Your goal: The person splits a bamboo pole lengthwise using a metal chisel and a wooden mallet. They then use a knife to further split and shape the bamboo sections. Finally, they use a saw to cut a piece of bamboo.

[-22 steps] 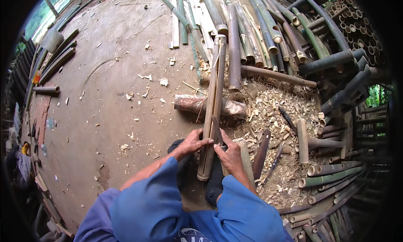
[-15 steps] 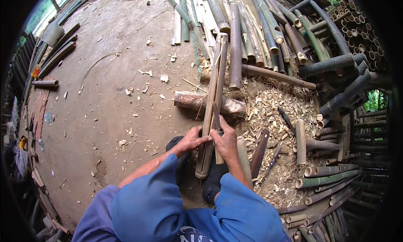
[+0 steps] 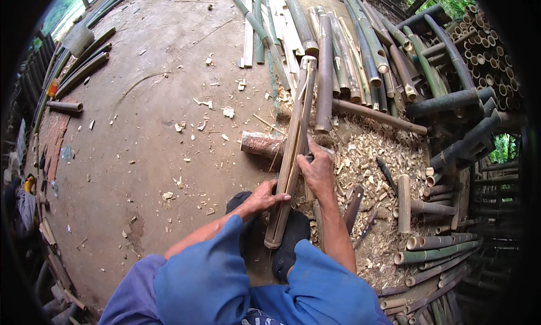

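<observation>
My left hand closed around the near end of the split bamboo pole, my right hand gripping a blade handle at its split, pole leaning on a short log, shavings toward the floor's right edge

Probably an open-air bamboo workshop: stacked bamboo poles, wood shavings (dirt floor).

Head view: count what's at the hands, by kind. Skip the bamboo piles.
hands: 2, left hand and right hand
split bamboo pole, both hands on it: 1
short log lying crosswise behind the pole: 1
dark-covered feet: 2
total: 6
</observation>
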Demonstrator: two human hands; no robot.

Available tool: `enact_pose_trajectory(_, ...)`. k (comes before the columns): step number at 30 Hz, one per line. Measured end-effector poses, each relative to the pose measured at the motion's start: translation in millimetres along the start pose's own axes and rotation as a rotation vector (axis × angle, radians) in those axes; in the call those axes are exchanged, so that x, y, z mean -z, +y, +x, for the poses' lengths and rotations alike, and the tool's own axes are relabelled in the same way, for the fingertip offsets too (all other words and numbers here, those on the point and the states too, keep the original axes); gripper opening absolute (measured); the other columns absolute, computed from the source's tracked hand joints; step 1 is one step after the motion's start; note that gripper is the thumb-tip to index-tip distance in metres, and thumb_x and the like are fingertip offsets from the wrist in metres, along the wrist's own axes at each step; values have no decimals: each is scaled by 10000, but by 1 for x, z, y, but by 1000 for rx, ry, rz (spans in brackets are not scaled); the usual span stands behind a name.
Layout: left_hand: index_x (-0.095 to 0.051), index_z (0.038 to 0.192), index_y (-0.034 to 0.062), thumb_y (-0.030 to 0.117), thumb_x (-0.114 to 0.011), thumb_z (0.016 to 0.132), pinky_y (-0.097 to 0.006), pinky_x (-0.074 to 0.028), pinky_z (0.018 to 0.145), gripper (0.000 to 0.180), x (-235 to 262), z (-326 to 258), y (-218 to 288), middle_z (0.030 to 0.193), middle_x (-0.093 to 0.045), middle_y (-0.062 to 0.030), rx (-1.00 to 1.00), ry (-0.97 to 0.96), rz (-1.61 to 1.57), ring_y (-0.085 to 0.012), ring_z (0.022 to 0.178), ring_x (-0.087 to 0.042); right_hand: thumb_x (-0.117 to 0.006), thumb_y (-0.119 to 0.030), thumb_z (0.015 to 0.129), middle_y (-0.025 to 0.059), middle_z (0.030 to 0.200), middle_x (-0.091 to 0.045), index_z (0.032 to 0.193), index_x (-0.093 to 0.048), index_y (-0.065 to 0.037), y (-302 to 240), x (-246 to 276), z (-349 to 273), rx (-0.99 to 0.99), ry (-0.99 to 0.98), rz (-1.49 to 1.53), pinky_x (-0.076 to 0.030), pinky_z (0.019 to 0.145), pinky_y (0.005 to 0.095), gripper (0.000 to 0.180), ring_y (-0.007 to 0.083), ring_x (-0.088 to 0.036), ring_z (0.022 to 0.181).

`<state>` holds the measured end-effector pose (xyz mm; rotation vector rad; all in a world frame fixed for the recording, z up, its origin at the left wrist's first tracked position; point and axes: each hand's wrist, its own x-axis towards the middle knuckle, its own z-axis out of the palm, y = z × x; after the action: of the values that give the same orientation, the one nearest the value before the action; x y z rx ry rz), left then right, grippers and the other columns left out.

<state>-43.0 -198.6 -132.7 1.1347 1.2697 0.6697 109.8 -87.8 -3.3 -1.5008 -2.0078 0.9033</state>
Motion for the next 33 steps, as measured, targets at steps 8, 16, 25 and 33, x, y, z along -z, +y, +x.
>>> enact_pose_trajectory(8, -586, 1360, -52, 395, -823, 886, -409, -501, 1022, 693, -3, -1, 13, 1244, -700, -191, -9, 18, 25, -255, 1172, -645, -589, -86, 921, 99, 809, -674, 1413, -538, 35, -29, 24, 94, -98, 79, 278, -534, 477, 257, 510, 112, -600, 551)
enact_pose_trajectory(16, -559, 1338, -61, 413, -854, 830, -423, -531, 973, 755, -13, -11, 12, 1181, -700, -257, 1, 183, 20, -317, 1143, -678, -594, -136, 972, 84, 789, -662, 1215, -570, 9, -18, 18, -85, -395, -47, 726, -563, 509, 281, 284, 140, -659, 591)
enact_pose_trajectory(25, -640, 1239, -29, 371, -850, 824, -428, -568, 874, 614, -19, -12, 21, 1041, -750, -217, 14, 225, 76, -308, 970, -741, -598, -132, 964, 108, 790, -675, 1196, -552, 18, -1, 6, -136, -605, -157, 927, -550, 484, 302, 280, 180, -659, 538)
enact_pose_trajectory(33, -644, 1226, -19, 378, -834, 828, -441, -565, 881, 593, -20, -13, 30, 1042, -752, -221, -50, 211, 92, -338, 975, -739, -581, -120, 968, 110, 765, -688, 1132, -575, 3, 27, -8, -83, -359, -23, 895, -551, 442, 315, 205, 181, -656, 510)
